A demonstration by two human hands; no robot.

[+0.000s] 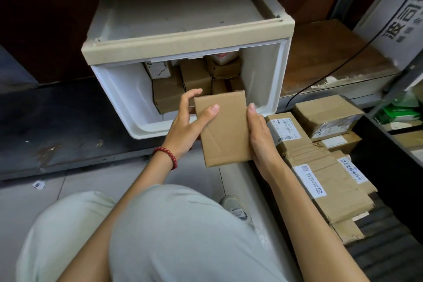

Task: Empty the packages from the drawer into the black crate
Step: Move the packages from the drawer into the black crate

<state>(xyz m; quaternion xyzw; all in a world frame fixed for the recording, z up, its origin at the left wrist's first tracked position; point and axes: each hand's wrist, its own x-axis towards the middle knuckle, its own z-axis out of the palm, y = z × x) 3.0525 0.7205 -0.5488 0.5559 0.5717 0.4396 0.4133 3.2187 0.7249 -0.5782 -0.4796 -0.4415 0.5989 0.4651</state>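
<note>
Head camera looks down on a flat brown cardboard package, creased and unlabelled on top, held just over the white drawer's front edge. Left hand pinches its left edge; right hand grips its right edge. Labelled boxes fill the black crate.

The right hand hides its fingers under the flat package. At the drawer's back, packages vanish beneath the cabinet's front rail. The black crate runs off the right edge; the labels there are too small to read.
</note>
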